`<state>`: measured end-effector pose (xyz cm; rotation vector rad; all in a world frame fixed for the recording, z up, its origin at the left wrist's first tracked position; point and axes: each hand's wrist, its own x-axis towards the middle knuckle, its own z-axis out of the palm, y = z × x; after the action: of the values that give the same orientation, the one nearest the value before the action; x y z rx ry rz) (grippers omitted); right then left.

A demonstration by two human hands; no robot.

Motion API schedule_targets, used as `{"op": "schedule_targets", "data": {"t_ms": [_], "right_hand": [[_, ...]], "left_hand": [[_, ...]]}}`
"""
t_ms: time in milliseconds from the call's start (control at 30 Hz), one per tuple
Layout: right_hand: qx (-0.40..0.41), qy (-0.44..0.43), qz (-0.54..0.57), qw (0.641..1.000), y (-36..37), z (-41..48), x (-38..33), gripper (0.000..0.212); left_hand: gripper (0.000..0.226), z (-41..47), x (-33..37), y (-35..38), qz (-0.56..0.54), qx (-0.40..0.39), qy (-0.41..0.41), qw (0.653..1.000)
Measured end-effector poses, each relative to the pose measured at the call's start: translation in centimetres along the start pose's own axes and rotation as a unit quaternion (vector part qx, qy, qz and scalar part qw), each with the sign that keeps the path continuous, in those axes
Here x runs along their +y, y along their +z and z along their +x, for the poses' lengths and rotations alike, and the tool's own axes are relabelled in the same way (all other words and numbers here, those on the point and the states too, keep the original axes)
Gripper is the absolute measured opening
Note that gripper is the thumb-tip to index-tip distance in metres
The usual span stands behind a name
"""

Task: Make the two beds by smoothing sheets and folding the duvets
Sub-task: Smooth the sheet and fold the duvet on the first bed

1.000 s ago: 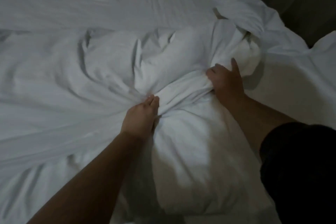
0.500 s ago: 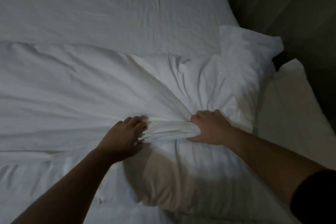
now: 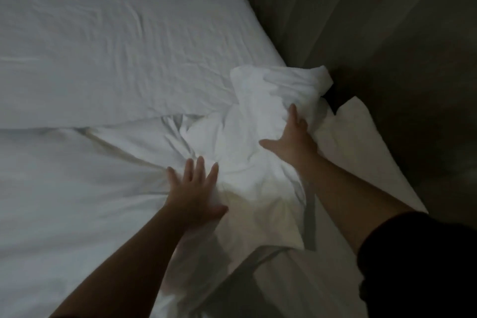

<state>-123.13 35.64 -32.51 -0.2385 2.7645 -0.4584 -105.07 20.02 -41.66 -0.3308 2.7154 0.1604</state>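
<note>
The duvet (image 3: 108,188) is spread over the near part of the bed (image 3: 254,17), with the bare sheet (image 3: 116,46) seen beyond it. Its right end is gathered into a crumpled heap (image 3: 260,100) near the bed's right edge, beside the curtain (image 3: 361,33).

The heap's long axis is judged to run from just ahead of the left hand (image 3: 195,195) up and away to the right, toward the far right corner. The left hand is laid flat on the duvet at the heap's near end, fingers straight and spread, nothing gripped. The right hand (image 3: 291,139) is set against the heap's right flank, thumb and forefinger stretched out; the other fingers are partly hidden by cloth, but no pinch is seen.

The heap is thus bracketed by both hands and lies nearer the right one. The coming move is judged to be made outward to the right, with the flat part held down by the left.
</note>
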Motion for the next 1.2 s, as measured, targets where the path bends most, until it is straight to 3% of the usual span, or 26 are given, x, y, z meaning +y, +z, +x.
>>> {"op": "schedule_targets", "data": {"t_ms": [133, 200, 367, 533, 633, 733, 800, 867, 967, 1067, 1133, 1200], "right_hand": [[0.122, 0.057, -0.013, 0.991, 0.4, 1.9, 0.6, 0.049], [0.159, 0.067, 0.051, 0.984, -0.9, 1.3, 2.5, 0.037], [0.278, 0.057, 0.237, 0.929, -6.7, -3.4, 6.2, 0.037], [0.334, 0.092, 0.363, 0.865, -11.6, -12.2, 10.0, 0.038], [0.340, 0.120, 0.392, 0.846, -11.8, -17.6, 13.3, 0.037], [0.280, 0.205, 0.480, 0.806, -9.3, -20.7, 17.0, 0.040], [0.179, 0.310, 0.526, 0.772, -6.7, -21.4, 18.9, 0.047], [0.124, 0.335, 0.558, 0.749, -4.3, -21.7, 19.5, 0.048], [0.141, 0.275, 0.596, 0.741, -2.6, -21.0, 19.4, 0.059], [0.166, 0.302, 0.602, 0.720, -3.4, -19.8, 19.7, 0.049], [0.171, 0.339, 0.527, 0.760, -4.6, -19.1, 20.6, 0.046], [0.200, 0.342, 0.468, 0.790, -5.9, -19.4, 21.5, 0.048]], "left_hand": [[0.107, 0.8, -0.4, 0.5, 0.028, -0.014, 0.000, 1.000], [0.108, 0.5, -0.4, 0.2, 0.028, -0.027, 0.004, 0.999], [0.113, -1.3, 0.9, -2.1, -0.041, 0.021, -0.002, 0.999], [0.100, -6.2, 5.9, -5.5, -0.119, 0.084, 0.114, 0.983], [0.106, -9.9, 8.8, -7.1, -0.105, 0.067, 0.164, 0.979], [0.120, -13.8, 10.7, -5.8, -0.011, 0.015, 0.203, 0.979], [0.112, -15.7, 11.2, -3.2, 0.033, 0.000, 0.196, 0.980], [0.098, -16.4, 11.3, -0.8, 0.059, 0.003, 0.179, 0.982], [0.088, -16.7, 12.8, 0.9, 0.088, 0.027, 0.141, 0.986], [0.072, -18.2, 14.1, 0.0, 0.129, 0.034, 0.131, 0.982], [0.051, -18.1, 13.6, -0.5, 0.157, 0.041, 0.098, 0.982], [0.035, -18.3, 12.6, -1.3, 0.140, 0.060, 0.127, 0.980]]}}
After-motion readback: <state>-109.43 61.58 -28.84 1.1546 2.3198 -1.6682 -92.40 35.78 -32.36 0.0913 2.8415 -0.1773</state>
